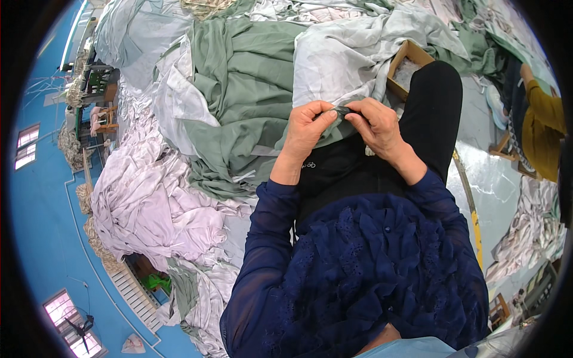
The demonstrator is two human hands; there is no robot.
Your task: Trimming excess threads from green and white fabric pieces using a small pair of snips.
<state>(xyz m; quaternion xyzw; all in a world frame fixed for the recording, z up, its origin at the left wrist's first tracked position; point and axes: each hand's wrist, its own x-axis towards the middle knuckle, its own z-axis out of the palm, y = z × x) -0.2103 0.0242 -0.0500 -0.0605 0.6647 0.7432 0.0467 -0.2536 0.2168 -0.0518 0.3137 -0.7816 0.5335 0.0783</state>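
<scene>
Above my lap, both hands meet at a small dark object (342, 111), too small and too covered by fingers to name. My left hand (305, 128) pinches one end between thumb and fingertips. The other end is in the closed fingers of my right hand (381, 128). Just beneath them, green cloth (242, 89) spreads over my lap and away to the left, in loose folds. White cloth (325, 62) lies directly beyond my fingertips, partly over the green.
A brown open box (425, 55) with pale, clear-looking contents stands beside my right knee. Pale pinkish cloth (161, 197) is heaped at the left. Another person in a mustard top (543, 122) sits at the far right, near a small wooden stool (506, 146).
</scene>
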